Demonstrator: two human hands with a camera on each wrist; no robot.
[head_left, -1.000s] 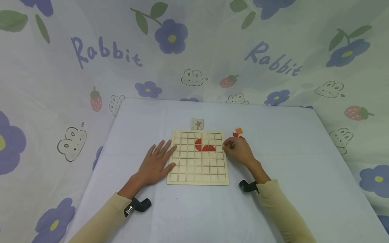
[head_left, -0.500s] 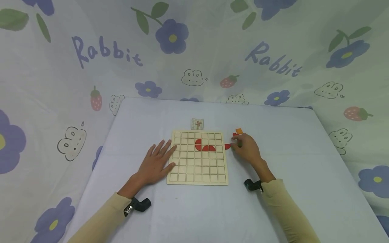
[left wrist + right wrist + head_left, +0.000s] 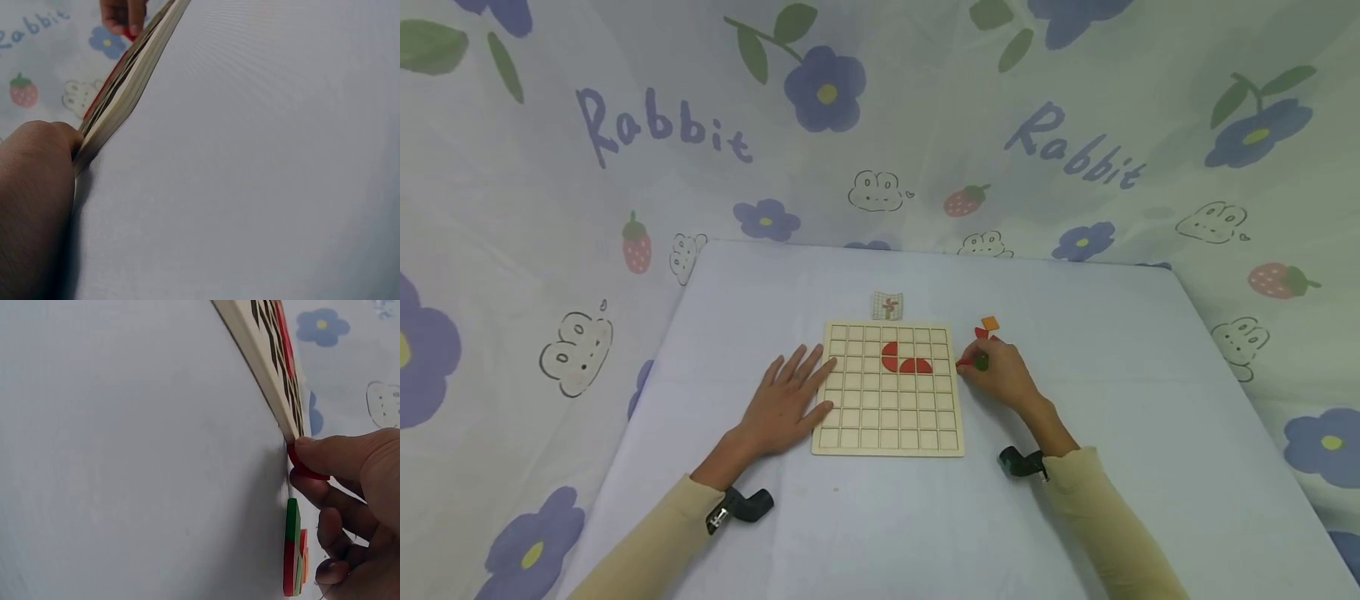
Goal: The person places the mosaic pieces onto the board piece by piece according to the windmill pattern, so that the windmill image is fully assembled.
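My left hand (image 3: pixel 782 408) lies flat with fingers spread, its fingertips and thumb on the left edge of a wooden grid board (image 3: pixel 872 417). At the board's right edge, my right hand (image 3: pixel 1003 377) pinches a red quarter-circle piece (image 3: pixel 309 472) between thumb and forefinger. The right wrist view shows that piece tilted, right against the board's corner. Red curved pieces (image 3: pixel 890 357) sit in several cells of the upper middle of the board. Under the right hand, a green piece (image 3: pixel 292 517) lies on the table.
Behind the right hand are red pieces (image 3: pixel 981 332) and an orange square piece (image 3: pixel 991 322). A small pattern card (image 3: pixel 887 306) showing a red flower lies beyond the board's far edge. Printed cloth (image 3: pixel 880 125) hangs behind the white-covered table (image 3: pixel 880 525).
My right hand first drew back to the right, leaving a red piece beside the board's edge. It then came back left and now pinches a red piece there. My left hand stays put.
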